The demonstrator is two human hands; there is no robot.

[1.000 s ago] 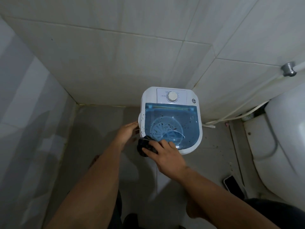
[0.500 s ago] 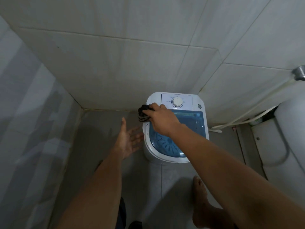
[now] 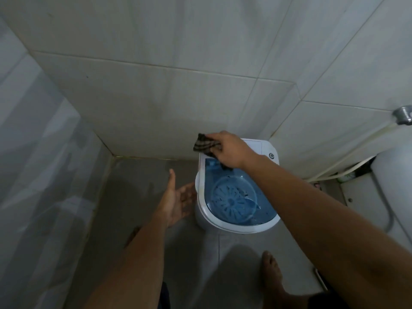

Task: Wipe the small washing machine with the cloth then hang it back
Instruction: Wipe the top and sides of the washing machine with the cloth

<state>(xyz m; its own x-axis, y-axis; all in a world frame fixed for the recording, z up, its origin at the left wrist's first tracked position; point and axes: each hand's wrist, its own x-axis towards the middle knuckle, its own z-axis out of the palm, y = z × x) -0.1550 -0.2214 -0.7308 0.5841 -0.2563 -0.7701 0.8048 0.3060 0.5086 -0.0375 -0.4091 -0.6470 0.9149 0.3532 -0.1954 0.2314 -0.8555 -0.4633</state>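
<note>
The small washing machine [image 3: 256,228] is white with a clear blue lid and stands on the floor against the tiled back wall. My right hand [image 3: 231,152] rests over its rear control panel, covering the dial, and grips a dark checked cloth [image 3: 204,146] that sticks out past the machine's back left corner. My left hand [image 3: 176,200] hovers open beside the machine's left side, palm turned toward it, fingers spread, holding nothing.
Tiled walls close in on the left and behind. A white toilet [image 3: 392,192] stands at the right, with a hose [image 3: 347,157] running along the wall to a metal fitting [image 3: 402,114]. My bare foot [image 3: 270,273] is on the floor before the machine.
My right hand has carried the cloth from the lid's front left edge along the left rim to the rear control panel. My left hand let go of the machine's side and opened.
</note>
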